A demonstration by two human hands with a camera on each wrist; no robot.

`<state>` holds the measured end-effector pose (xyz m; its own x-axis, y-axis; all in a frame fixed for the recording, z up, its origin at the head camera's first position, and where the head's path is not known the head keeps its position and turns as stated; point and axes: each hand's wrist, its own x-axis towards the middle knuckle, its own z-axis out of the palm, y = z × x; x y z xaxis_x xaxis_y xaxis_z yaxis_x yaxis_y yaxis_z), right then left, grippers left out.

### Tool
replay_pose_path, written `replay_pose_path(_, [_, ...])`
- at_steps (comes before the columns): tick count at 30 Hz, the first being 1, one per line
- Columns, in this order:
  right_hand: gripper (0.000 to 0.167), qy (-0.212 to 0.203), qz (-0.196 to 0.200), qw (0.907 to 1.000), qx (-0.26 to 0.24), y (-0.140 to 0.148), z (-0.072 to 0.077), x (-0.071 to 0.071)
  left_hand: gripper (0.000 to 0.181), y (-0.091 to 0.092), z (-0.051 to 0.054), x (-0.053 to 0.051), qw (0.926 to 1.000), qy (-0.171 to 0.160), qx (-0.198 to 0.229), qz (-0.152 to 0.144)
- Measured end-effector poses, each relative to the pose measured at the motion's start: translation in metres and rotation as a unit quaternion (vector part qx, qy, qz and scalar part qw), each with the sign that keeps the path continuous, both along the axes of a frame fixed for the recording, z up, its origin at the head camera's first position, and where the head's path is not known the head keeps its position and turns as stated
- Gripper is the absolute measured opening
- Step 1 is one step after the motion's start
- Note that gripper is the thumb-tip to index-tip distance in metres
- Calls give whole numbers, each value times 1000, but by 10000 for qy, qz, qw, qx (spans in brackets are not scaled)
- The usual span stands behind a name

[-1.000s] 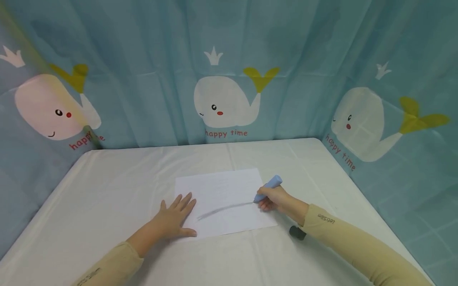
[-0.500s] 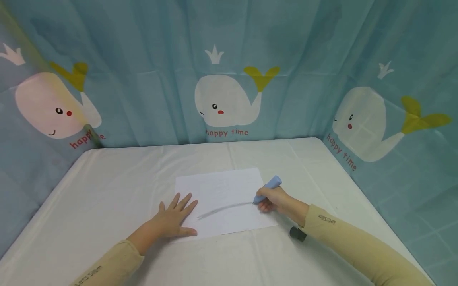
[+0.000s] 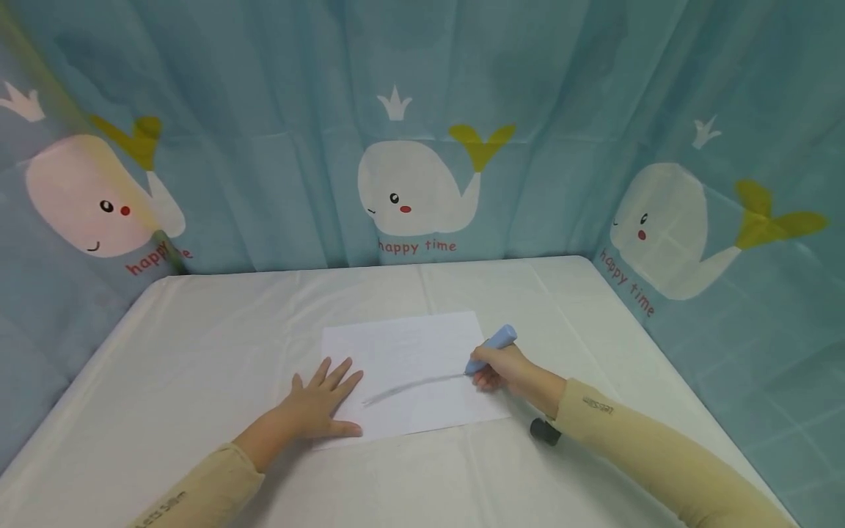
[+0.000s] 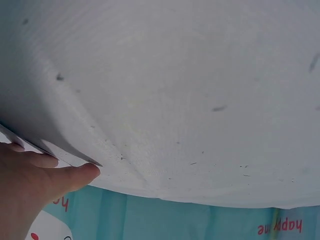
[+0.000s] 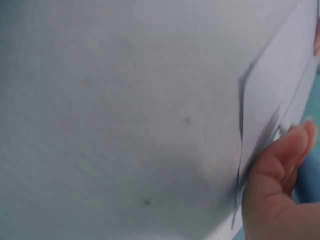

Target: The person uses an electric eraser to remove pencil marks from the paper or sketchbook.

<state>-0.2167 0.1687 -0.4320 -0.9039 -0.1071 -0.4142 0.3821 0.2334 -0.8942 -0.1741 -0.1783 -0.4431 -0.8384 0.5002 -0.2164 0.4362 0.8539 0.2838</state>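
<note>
A white sheet of paper (image 3: 409, 345) lies on the white-covered table, with a grey curved stroke (image 3: 412, 383) running across it. My left hand (image 3: 317, 407) rests with spread fingers on the paper's left part. In the left wrist view its fingers (image 4: 75, 175) touch the sheet at the edge. Near the right side of the paper, my right hand (image 3: 508, 369) pinches a light blue marker (image 3: 496, 341), tilted, with its tip at the stroke's right end. The right wrist view shows thumb and fingers around the marker (image 5: 309, 180), partly hidden by the hand.
A small black cap (image 3: 544, 431) lies on the table (image 3: 218, 345), beside my right sleeve (image 3: 627, 433). A blue curtain (image 3: 264, 183) with whale prints hangs behind the table and along both sides.
</note>
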Motion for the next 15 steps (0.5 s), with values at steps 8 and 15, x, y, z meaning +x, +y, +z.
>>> replay_pose_path(8, [19, 95, 115, 9998, -107, 1, -1, 0, 100, 0, -3, -1, 10000, -6, -20, 16])
replay_pose_path(15, [19, 27, -18, 9999, -151, 0, 2, 1, 100, -1, -4, -3, 10000, -3, -20, 40])
